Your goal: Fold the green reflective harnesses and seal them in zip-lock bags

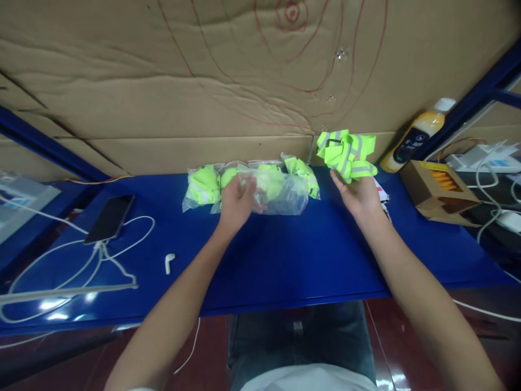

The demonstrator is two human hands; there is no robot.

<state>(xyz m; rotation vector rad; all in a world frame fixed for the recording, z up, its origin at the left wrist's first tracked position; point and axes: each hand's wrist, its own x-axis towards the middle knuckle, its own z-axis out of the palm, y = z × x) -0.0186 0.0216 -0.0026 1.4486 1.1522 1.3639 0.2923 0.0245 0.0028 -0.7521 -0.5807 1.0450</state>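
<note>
My left hand (237, 202) is closed on a clear plastic bag (280, 193) that lies on the blue table (285, 260). Beside it rest bagged bundles of neon-yellow reflective fabric (202, 187). My right hand (358, 191) is raised a little above the table, fingers curled under a loose bunch of neon-yellow reflective strap (345, 153) with grey stripes, which it holds up at the back right.
A phone (109, 218) on a white cable (73, 271) and a single white earbud (169, 263) lie at the left. An orange drink bottle (419, 134) and an open cardboard box (439, 191) stand at the right. A cardboard wall (203, 81) backs the table.
</note>
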